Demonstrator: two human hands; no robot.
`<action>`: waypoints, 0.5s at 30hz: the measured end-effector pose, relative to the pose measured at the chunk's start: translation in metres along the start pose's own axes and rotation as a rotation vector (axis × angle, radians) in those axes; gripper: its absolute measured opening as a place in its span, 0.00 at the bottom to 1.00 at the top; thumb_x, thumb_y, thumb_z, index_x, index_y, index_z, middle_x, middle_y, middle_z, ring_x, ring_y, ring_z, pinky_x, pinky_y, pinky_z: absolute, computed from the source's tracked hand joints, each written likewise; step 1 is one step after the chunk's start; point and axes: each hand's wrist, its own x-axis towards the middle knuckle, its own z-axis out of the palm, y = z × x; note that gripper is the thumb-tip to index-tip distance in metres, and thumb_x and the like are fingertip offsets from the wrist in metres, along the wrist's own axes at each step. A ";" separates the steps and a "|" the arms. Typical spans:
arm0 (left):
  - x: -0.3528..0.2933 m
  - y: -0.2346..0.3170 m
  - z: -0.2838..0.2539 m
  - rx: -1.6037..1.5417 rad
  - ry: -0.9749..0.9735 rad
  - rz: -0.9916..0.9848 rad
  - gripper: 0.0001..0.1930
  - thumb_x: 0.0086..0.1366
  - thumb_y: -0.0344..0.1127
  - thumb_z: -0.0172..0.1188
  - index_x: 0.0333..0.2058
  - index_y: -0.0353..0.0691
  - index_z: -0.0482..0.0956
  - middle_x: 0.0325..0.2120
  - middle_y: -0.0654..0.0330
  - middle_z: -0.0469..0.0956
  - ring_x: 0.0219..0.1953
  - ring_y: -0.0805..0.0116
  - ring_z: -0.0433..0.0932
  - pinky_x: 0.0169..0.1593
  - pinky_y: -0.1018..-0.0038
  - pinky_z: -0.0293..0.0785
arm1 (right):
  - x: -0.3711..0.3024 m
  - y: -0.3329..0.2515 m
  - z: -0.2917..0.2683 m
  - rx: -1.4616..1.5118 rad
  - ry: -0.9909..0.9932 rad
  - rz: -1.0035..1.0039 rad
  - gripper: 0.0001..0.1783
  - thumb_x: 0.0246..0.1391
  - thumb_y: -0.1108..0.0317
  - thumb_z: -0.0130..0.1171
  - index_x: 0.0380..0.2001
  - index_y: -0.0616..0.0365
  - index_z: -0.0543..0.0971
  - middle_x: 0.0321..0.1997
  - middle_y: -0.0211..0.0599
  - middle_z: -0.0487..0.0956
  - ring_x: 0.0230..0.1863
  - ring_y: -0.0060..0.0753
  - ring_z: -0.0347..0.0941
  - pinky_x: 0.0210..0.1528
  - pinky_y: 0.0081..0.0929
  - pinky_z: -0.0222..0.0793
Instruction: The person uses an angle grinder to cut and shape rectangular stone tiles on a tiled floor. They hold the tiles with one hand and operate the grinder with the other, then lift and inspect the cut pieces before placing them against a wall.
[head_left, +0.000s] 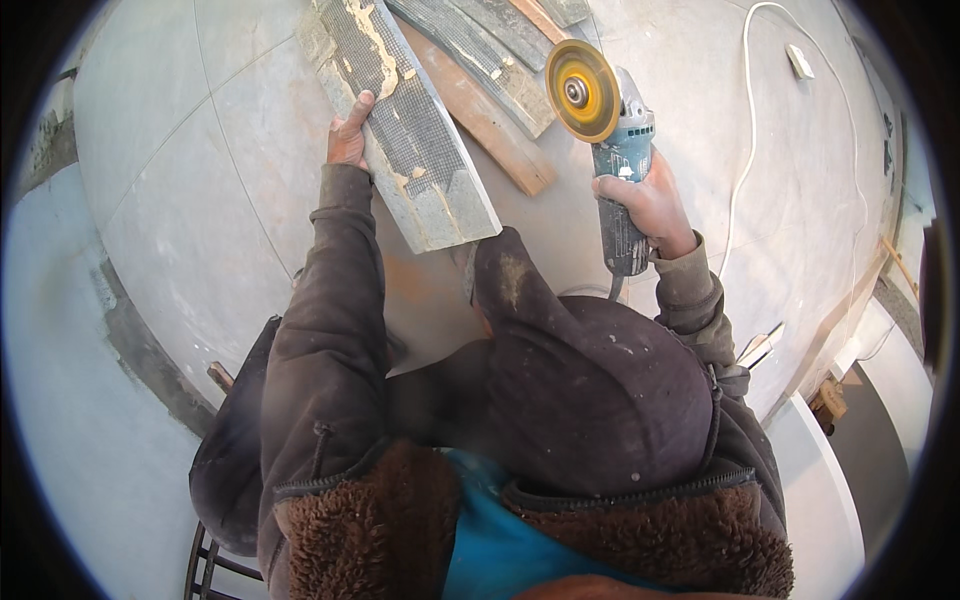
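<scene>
My left hand [350,135] is closed on the left edge of a long tile strip [440,205], thumb on its top face. The strip's upturned side is grey with a mesh pattern and patches of dried tan adhesive. Its near end lies by my knee. In my right hand [655,205] is a teal and black angle grinder [622,165], gripped round the body and held upright. Its yellow-gold cutting disc [583,91] faces me, to the right of the strip and apart from it. Whether the disc spins I cannot tell.
Beyond the strip lie a wooden plank [500,150] and more grey strips [480,60]. A white cable [748,130] loops over the tiled floor at right, near a small white block [799,62]. A dark metal rack [205,560] shows at lower left.
</scene>
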 end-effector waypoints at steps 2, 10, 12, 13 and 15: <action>0.003 0.005 0.001 -0.032 -0.001 0.022 0.40 0.57 0.39 0.75 0.62 0.30 0.64 0.51 0.47 0.76 0.51 0.54 0.79 0.54 0.58 0.80 | 0.009 -0.001 -0.001 -0.073 0.005 -0.056 0.28 0.41 0.68 0.67 0.48 0.64 0.74 0.38 0.34 0.78 0.38 0.26 0.74 0.43 0.28 0.72; -0.004 0.017 0.013 0.032 0.082 0.185 0.39 0.55 0.35 0.76 0.61 0.30 0.65 0.52 0.48 0.76 0.50 0.55 0.79 0.53 0.61 0.80 | 0.086 -0.055 0.045 -0.094 -0.058 -0.250 0.33 0.39 0.62 0.67 0.51 0.64 0.74 0.40 0.40 0.80 0.42 0.34 0.77 0.47 0.31 0.72; -0.003 0.017 0.017 0.021 0.098 0.201 0.38 0.55 0.34 0.76 0.61 0.30 0.65 0.52 0.48 0.76 0.50 0.55 0.79 0.53 0.61 0.81 | 0.115 -0.071 0.057 -0.211 -0.025 -0.344 0.34 0.39 0.60 0.67 0.51 0.64 0.75 0.40 0.43 0.81 0.42 0.38 0.78 0.47 0.33 0.72; -0.005 0.019 0.018 0.016 0.110 0.204 0.38 0.55 0.33 0.76 0.61 0.30 0.66 0.52 0.48 0.76 0.49 0.55 0.79 0.53 0.61 0.81 | 0.128 -0.077 0.065 -0.268 -0.017 -0.391 0.34 0.39 0.59 0.67 0.51 0.64 0.75 0.40 0.45 0.82 0.42 0.40 0.79 0.47 0.33 0.73; -0.009 0.023 0.018 0.004 0.134 0.213 0.38 0.54 0.32 0.76 0.60 0.30 0.66 0.51 0.49 0.76 0.49 0.56 0.80 0.52 0.61 0.81 | 0.145 -0.096 0.081 -0.330 -0.025 -0.395 0.35 0.38 0.58 0.67 0.51 0.64 0.76 0.40 0.47 0.83 0.42 0.43 0.80 0.46 0.35 0.74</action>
